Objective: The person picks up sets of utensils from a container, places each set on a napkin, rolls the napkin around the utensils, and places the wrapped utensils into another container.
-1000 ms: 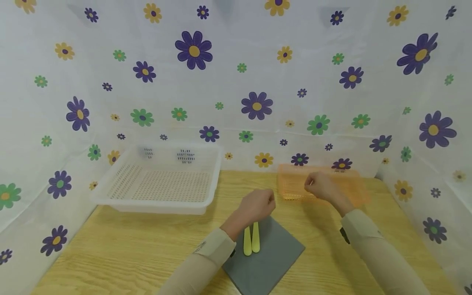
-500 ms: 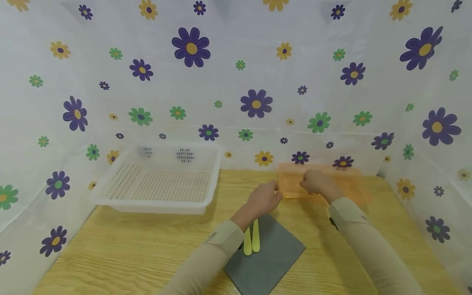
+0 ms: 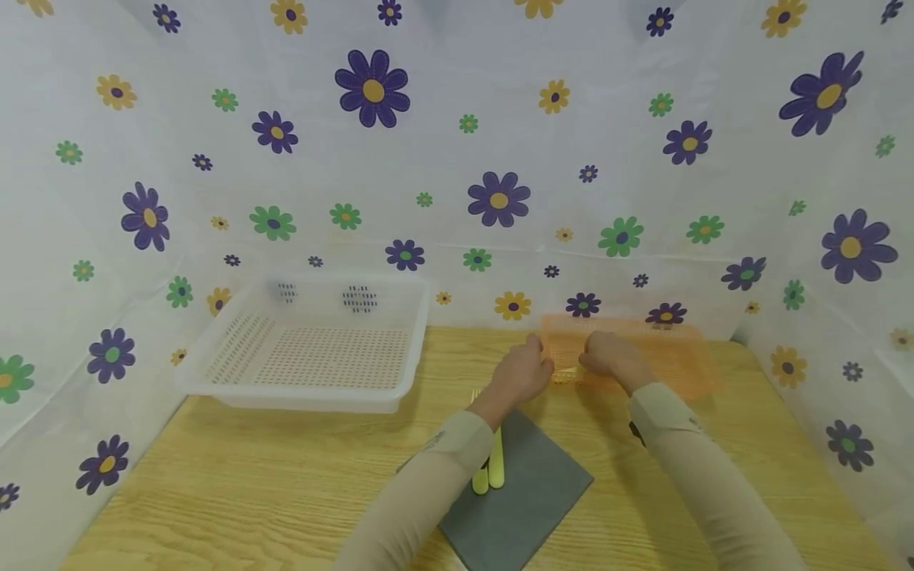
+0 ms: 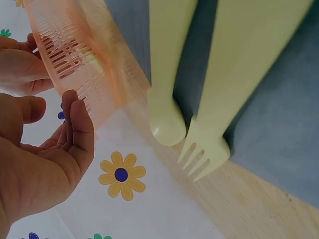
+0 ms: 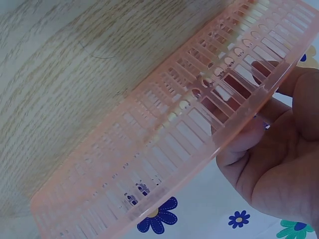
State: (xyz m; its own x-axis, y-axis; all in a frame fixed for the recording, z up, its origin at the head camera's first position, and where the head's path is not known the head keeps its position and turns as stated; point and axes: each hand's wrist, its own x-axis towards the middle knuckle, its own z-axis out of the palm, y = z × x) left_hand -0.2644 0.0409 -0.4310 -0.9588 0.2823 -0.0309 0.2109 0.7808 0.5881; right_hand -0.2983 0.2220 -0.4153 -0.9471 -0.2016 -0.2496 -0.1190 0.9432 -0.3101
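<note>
My right hand (image 3: 608, 354) reaches over the near rim of the orange slotted basket (image 3: 657, 361), its fingers curled down inside. Seen through the slots in the right wrist view, a long pale yellow piece (image 5: 172, 118) runs along the basket, and the fingers of my right hand (image 5: 279, 164) overlap it; I cannot tell whether they pinch it. My left hand (image 3: 524, 371) hovers at the basket's left end, thumb and fingers curved but apart, with nothing between them. Below it, a yellow-green fork (image 4: 207, 149) and spoon (image 4: 167, 122) lie side by side on a grey mat (image 3: 531, 484).
A large white slotted basket (image 3: 307, 396) stands at the back left of the wooden table (image 3: 250, 476). A white flowered curtain (image 3: 457, 159) encloses the back and both sides.
My left hand has moved forward and right, from above the grey mat to the orange basket's left end. My right hand has shifted slightly left over the basket.
</note>
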